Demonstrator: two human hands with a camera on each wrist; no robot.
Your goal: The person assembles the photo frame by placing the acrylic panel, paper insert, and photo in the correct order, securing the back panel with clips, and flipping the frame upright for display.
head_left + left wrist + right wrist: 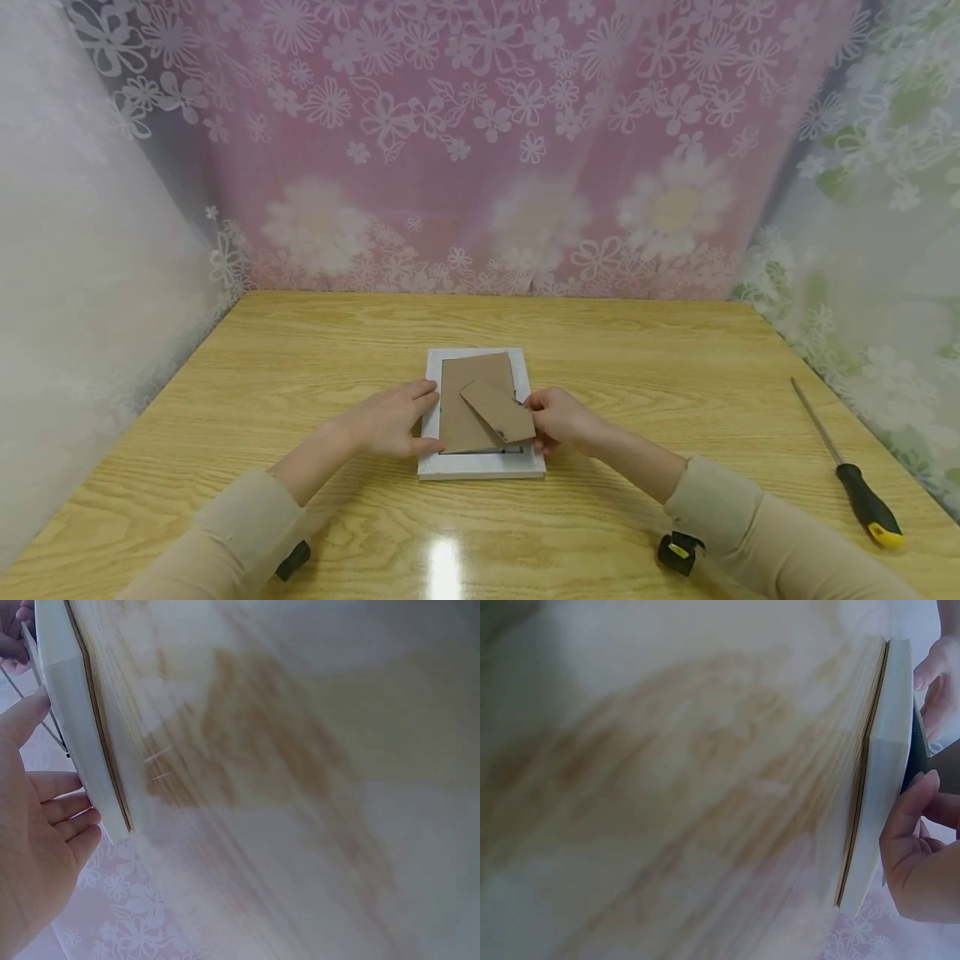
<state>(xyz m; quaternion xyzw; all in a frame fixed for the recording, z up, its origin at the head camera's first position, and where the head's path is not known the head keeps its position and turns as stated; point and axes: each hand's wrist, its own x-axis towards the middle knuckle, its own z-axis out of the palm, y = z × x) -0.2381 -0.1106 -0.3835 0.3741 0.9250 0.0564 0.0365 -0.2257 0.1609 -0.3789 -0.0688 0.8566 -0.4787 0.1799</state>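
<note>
A white picture frame (480,468) lies on the wooden table with its back up. Its brown cardboard backing (472,367) sits askew in the opening, raised at the lower right, where a gap shows. A stand flap (498,411) slants across the backing. My left hand (390,419) steadies the frame's left side; its fairly straight fingers and thumb touch the white edge (75,697). At the right side, my right hand (562,418) pinches the backing near the flap's end, with curled fingers. In the right wrist view, the thumb is beside the frame's edge (889,742).
A screwdriver (851,483) with a black and yellow handle lies at the table's right. Black wrist devices (678,552) show below both sleeves. Floral curtains (480,150) stand behind the table and along its sides.
</note>
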